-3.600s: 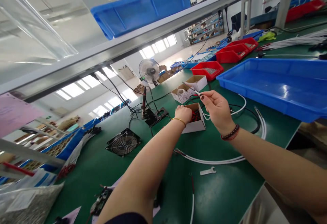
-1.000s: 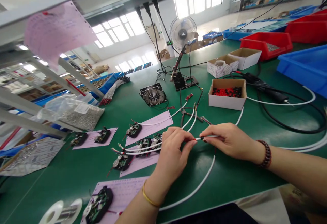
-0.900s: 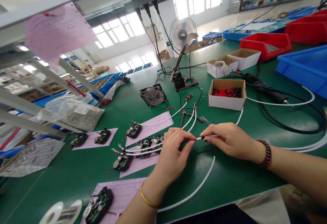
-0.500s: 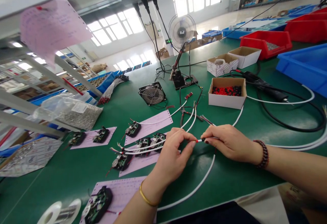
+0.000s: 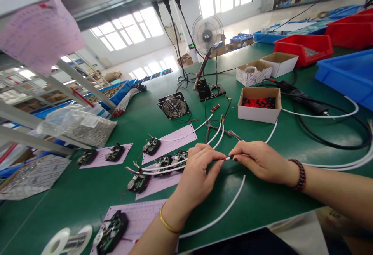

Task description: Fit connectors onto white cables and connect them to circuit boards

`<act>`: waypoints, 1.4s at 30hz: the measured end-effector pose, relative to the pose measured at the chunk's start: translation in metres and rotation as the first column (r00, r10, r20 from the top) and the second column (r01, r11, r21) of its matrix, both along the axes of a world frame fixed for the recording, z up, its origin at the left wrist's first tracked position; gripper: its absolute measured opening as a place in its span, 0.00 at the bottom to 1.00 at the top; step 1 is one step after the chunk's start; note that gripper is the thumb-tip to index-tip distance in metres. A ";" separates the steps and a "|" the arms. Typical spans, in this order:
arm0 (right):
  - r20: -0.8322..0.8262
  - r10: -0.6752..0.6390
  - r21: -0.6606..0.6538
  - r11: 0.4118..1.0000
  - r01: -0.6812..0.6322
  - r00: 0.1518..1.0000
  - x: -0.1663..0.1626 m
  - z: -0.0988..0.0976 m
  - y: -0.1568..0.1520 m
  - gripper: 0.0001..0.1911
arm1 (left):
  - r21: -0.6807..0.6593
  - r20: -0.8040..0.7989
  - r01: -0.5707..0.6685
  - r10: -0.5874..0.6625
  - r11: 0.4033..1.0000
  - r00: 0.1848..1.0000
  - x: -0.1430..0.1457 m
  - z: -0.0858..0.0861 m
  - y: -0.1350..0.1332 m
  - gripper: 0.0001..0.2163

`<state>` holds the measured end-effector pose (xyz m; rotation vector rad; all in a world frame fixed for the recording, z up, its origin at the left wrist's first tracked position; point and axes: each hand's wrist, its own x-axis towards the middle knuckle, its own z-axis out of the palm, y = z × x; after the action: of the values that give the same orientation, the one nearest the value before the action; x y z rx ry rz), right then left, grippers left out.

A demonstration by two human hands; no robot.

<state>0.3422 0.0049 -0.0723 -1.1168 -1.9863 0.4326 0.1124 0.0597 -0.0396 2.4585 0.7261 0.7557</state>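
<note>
Before me, my left hand (image 5: pixel 201 173) and my right hand (image 5: pixel 260 162) pinch a white cable (image 5: pixel 228 158) from both sides, with a short stretch showing between the fingertips. At the left fingertips a small red piece shows on it, and at the right thumb and forefinger a small black piece. Whether these are caps or sleeves I cannot make out. Beyond the hands lie pliers (image 5: pixel 208 130), partly covered by white cables with bare wire ends. Left of my left hand, black housings with circuit boards (image 5: pixel 138 182) rest on pink sheets (image 5: pixel 169 185).
A carton of small red and black parts (image 5: pixel 259 103) stands beyond my right hand. Farther back are a soldering iron stand (image 5: pixel 204 92) and a square fan (image 5: pixel 174 106). Blue (image 5: pixel 349 74) and red bins (image 5: pixel 303 49) line the right; a solder spool (image 5: pixel 60 241) lies front left.
Both hands keep their pinch on the cable in almost the same place. The hanging pink sheet at the upper left has shifted leftward in view.
</note>
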 end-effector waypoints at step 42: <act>0.139 -0.129 -0.180 0.972 0.154 0.982 0.049 -0.014 0.018 0.19 | 0.388 0.315 -0.483 0.379 0.785 0.870 -0.011 0.001 0.004 0.04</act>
<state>0.3911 0.0225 -0.0866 -1.4283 -1.9887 0.4951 0.1010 0.0637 -0.0389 2.5632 1.1602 1.5085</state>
